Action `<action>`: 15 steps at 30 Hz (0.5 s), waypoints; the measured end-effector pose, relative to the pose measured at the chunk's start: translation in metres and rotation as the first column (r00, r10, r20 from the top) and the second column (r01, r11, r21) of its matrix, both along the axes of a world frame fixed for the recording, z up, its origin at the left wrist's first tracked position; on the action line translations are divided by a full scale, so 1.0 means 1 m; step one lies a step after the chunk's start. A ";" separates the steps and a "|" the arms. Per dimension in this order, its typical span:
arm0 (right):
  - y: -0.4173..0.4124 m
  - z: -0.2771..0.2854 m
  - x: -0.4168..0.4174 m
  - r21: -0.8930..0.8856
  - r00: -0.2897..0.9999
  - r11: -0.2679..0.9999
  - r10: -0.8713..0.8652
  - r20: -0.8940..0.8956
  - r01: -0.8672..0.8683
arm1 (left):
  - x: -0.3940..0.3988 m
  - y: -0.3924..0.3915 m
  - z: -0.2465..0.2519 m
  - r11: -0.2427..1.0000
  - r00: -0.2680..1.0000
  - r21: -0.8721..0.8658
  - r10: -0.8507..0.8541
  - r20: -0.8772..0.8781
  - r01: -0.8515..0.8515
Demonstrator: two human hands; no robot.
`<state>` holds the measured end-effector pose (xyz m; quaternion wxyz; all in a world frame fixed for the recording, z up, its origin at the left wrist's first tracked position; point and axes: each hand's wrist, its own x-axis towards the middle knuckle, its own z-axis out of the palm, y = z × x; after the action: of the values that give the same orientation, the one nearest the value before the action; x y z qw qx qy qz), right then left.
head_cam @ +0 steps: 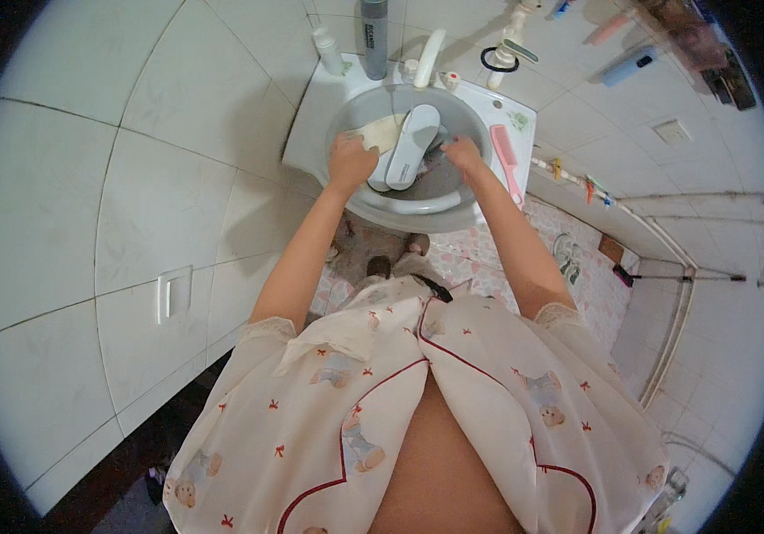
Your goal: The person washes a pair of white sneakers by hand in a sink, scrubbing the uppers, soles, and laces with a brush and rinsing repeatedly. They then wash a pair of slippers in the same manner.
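Observation:
A grey plastic basin (415,205) sits in the white washbasin (305,143) below the tap (430,59). A pale slipper (414,148) lies slanted in the basin, its sole up, with another pale piece of footwear partly hidden beneath it. My left hand (353,162) is at the basin's left side, fingers curled against a cream-coloured item (383,133); whether it grips this is unclear. My right hand (463,155) is over the right side of the basin, fingers bent near a greyish item in the dark water. What its fingertips hold cannot be made out.
On the washbasin's right edge lies a pink comb (505,157). A grey bottle (375,43) and a white pump bottle (328,50) stand at the back left. A black hair tie (499,60) hangs on the pipe tap (512,47). Below is a patterned floor (472,247).

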<state>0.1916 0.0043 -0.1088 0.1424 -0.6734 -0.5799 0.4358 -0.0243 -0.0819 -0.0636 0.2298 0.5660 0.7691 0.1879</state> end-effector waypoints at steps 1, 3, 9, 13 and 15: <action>0.009 -0.010 -0.005 -0.020 0.996 1.000 -0.010 -0.085 0.009 | -0.002 0.001 0.002 1.000 0.999 0.001 0.018 0.033 -0.018; 0.022 -0.019 -0.016 -0.064 0.969 0.998 -0.034 -0.247 0.018 | -0.001 0.005 0.006 0.998 0.993 0.004 0.058 0.102 -0.059; 0.051 -0.014 -0.078 -0.678 0.683 0.728 -0.446 -0.578 -0.098 | 0.011 0.045 -0.023 0.961 0.760 -0.199 0.274 0.590 -0.192; 0.066 -0.032 -0.095 -0.686 0.445 0.722 -0.586 -0.677 -0.092 | 0.022 0.060 -0.008 0.945 0.687 -0.173 0.321 0.652 -0.277; 0.068 -0.030 -0.098 -0.734 0.319 0.677 -0.685 -0.655 -0.054 | 0.016 0.073 -0.027 0.925 0.701 -0.149 0.364 0.613 -0.349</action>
<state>0.0933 0.0728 -0.1392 0.2837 -0.4327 -0.0578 0.8538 -0.0084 -0.0089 -0.0909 0.4391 0.3079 0.7439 0.3989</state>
